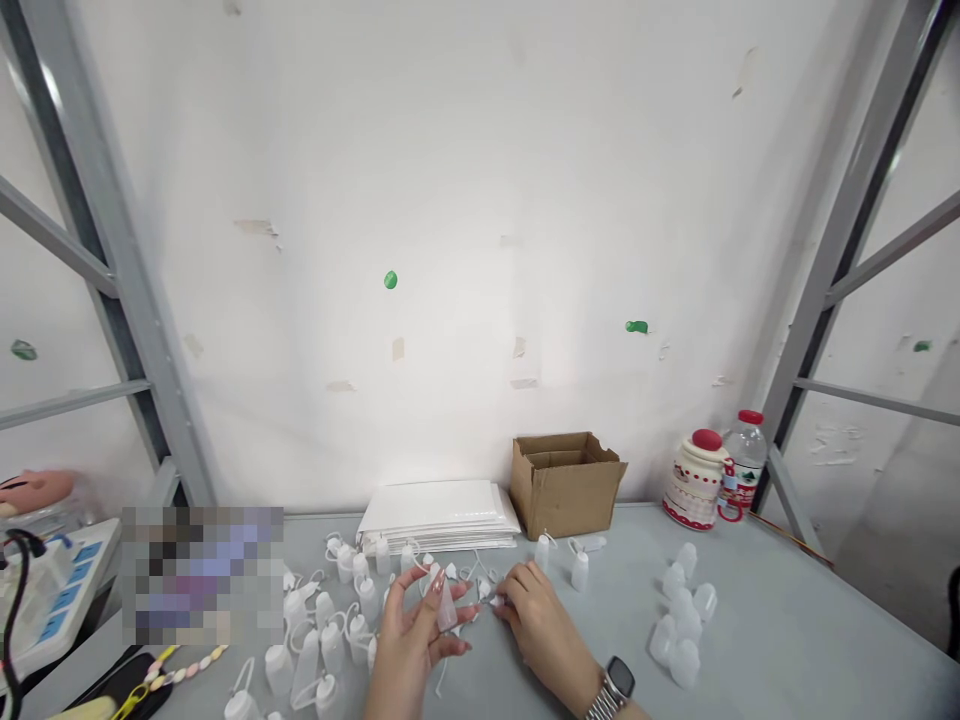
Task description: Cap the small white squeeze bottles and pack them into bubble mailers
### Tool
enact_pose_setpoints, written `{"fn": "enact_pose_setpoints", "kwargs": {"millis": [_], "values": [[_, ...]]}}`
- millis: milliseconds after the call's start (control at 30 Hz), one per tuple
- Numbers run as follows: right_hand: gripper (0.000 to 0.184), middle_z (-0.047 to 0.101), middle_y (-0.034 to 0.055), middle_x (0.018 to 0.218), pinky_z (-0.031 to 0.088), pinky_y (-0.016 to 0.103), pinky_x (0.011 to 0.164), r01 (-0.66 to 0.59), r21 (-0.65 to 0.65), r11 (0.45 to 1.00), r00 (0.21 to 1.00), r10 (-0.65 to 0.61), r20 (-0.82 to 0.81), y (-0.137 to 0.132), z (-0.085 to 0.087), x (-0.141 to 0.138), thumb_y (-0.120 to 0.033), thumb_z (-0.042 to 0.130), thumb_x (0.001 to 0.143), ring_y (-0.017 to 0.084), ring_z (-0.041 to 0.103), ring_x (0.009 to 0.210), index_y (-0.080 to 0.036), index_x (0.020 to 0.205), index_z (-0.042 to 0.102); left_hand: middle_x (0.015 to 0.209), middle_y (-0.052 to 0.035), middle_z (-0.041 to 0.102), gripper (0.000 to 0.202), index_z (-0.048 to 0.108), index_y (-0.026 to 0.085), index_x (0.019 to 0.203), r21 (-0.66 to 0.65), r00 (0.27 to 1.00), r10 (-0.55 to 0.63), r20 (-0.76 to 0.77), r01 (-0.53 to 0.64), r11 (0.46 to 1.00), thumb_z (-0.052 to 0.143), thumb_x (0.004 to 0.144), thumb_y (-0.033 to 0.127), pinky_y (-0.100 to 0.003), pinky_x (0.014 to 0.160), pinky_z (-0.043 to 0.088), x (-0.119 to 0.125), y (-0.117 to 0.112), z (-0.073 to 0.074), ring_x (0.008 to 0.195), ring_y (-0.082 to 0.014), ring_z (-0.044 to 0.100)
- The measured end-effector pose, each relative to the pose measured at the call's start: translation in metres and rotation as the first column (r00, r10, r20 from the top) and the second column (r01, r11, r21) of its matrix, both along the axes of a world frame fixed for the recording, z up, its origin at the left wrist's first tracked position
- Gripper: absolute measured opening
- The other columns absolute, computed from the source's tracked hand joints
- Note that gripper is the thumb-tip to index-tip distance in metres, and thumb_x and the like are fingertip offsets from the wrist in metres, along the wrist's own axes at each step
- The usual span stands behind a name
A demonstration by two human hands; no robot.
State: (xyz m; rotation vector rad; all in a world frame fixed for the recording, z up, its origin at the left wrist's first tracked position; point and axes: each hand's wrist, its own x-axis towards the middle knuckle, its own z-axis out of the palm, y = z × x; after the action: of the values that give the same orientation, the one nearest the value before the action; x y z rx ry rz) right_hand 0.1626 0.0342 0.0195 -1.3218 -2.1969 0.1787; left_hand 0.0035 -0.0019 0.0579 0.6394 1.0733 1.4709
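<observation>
My left hand (420,625) grips a small translucent squeeze bottle (447,612) between thumb and fingers, its other fingers spread around it. Close by on the right, my right hand (536,615) has its fingertips pinched together at a little group of white cap pieces (484,588); what exactly sits between them is too small to make out. Many similar bottles with looped cap straps (331,645) crowd the table left of my left hand. Beyond my right hand stand two more bottles, one of them a capped bottle (580,570).
Behind the hands lies a stack of flat white sheets (439,510) beside an open cardboard box (566,495). Round translucent pieces (682,620) are clustered at right. A patterned jar (694,485) and a red-capped bottle (746,450) stand in the far right corner. A power strip (67,590) is at left.
</observation>
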Motion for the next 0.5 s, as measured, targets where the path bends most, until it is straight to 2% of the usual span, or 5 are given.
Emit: {"fn": "enact_pose_setpoints", "kwargs": {"millis": [133,267,367,433,500], "values": [[0.016,0.059,0.0055,0.084,0.044,0.032,0.074,-0.011,-0.029,1.000,0.985,0.006,-0.173,-0.003,0.003,0.002,-0.003,0.048,0.079,0.020,0.052,0.082,-0.016,0.082,0.058,0.076,-0.0081,0.072,0.064,0.033,0.025,0.101,0.008,0.998,-0.034,-0.043,0.035,0.999,0.072,0.055,0.048,-0.024,0.034,0.046,0.002,0.000,0.000,0.064,-0.0286,0.069],[0.013,0.059,0.0048,0.080,0.045,0.032,0.073,-0.024,-0.074,0.997,0.915,-0.008,-0.403,-0.007,0.010,0.004,-0.015,0.048,0.082,0.019,0.055,0.077,-0.018,0.087,0.060,0.073,-0.0055,0.070,0.077,0.028,0.024,0.114,0.002,0.985,-0.133,-0.111,0.134,0.991,0.069,0.056,0.053,-0.021,0.031,0.042,0.006,-0.003,0.004,0.060,-0.0261,0.069],[0.022,0.061,0.0056,0.081,0.046,0.033,0.072,-0.057,-0.131,0.990,0.828,-0.026,-0.560,-0.009,0.017,0.005,-0.028,0.049,0.083,0.019,0.056,0.076,-0.019,0.097,0.062,0.071,-0.0028,0.067,0.079,0.027,0.024,0.119,-0.001,0.961,-0.217,-0.168,0.220,0.975,0.065,0.058,0.056,-0.019,0.031,0.041,0.008,-0.005,0.004,0.057,-0.0229,0.068],[0.027,0.063,0.0062,0.082,0.046,0.033,0.071,-0.105,-0.197,0.975,0.747,-0.053,-0.662,-0.010,0.021,0.005,-0.039,0.051,0.081,0.020,0.057,0.077,-0.020,0.094,0.064,0.069,-0.0019,0.066,0.074,0.029,0.023,0.116,0.005,0.947,-0.249,-0.201,0.255,0.967,0.063,0.060,0.057,-0.018,0.030,0.040,0.010,-0.006,0.001,0.053,-0.0215,0.067],[0.032,0.065,0.0064,0.080,0.046,0.032,0.068,-0.169,-0.268,0.948,0.632,-0.104,-0.768,-0.010,0.025,0.004,-0.048,0.057,0.074,0.020,0.059,0.075,-0.019,0.085,0.065,0.070,-0.0020,0.065,0.066,0.029,0.023,0.109,0.027,0.939,-0.262,-0.220,0.275,0.961,0.061,0.062,0.057,-0.018,0.029,0.038,0.011,-0.006,-0.001,0.050,-0.0211,0.067]]}}
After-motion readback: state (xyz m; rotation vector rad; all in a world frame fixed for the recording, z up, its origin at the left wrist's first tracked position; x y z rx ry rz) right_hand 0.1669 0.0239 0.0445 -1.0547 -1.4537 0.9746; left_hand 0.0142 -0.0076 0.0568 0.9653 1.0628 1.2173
